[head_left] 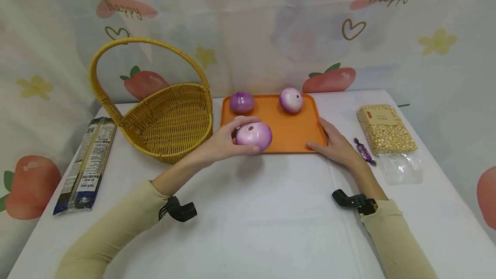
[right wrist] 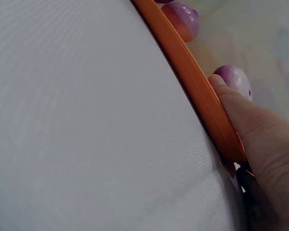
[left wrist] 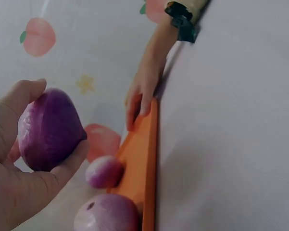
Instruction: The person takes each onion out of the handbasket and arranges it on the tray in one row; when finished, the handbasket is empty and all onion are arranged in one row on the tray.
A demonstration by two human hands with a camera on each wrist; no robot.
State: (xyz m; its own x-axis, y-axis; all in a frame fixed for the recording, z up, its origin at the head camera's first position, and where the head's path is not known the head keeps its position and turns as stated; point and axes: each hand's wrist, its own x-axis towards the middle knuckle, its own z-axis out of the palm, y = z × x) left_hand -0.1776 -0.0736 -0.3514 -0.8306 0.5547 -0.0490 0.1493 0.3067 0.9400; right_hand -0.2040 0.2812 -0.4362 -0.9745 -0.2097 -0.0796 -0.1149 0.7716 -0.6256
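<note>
My left hand grips a purple-and-white onion above the near left part of an orange tray. The left wrist view shows this onion between thumb and fingers, apart from the tray. A dark purple onion lies at the tray's back left, and a paler onion at its back right. Part of another onion seems to show behind the left fingers. My right hand holds the tray at its near right corner, the thumb over the rim; its other fingers are partly hidden.
Left of the tray stands a yellow woven basket with a tall handle. A long printed packet lies at the far left. On the right are a purple wrapped candy and a bag of pale kernels. A patterned curtain hangs behind.
</note>
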